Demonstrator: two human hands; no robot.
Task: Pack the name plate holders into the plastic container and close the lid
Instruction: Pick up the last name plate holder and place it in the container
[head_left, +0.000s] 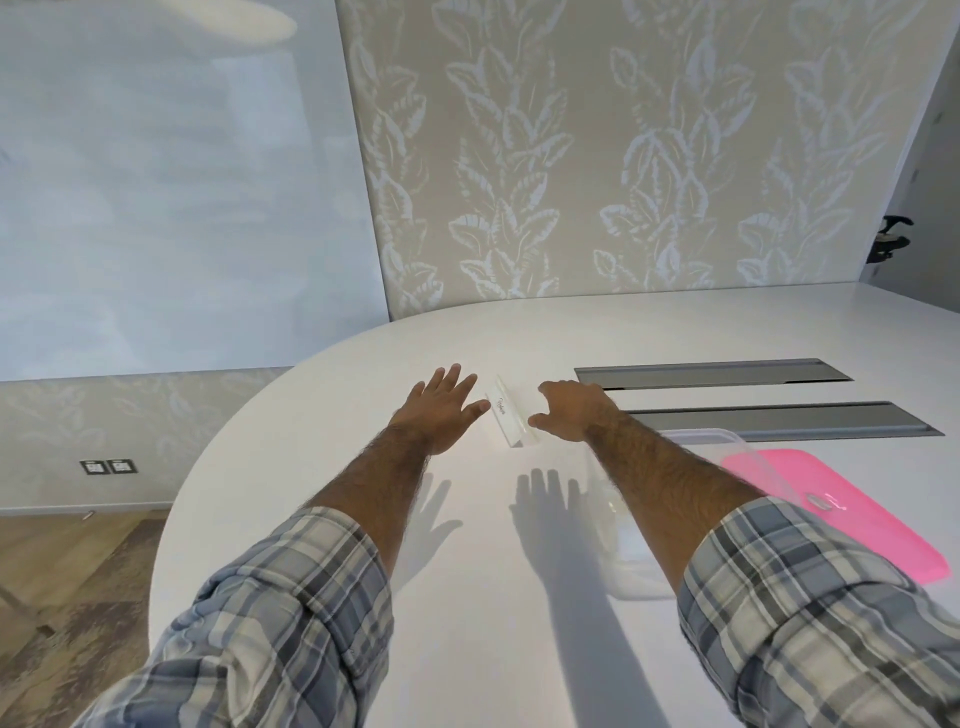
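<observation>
White table (467, 597), clear container (727, 441) apparently empty, open hands (441, 410) flanking name plate holder (511, 415), gripping nothing

A short dark line of writing runs along the clear name plate holder (508, 413) on the table. It cannot be read (too small and blurred). Nothing else carries lettering.

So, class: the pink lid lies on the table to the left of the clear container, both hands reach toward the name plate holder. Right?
Not quite: the head view shows the pink lid right of the clear container. Left hand and right hand do flank the name plate holder.
</observation>
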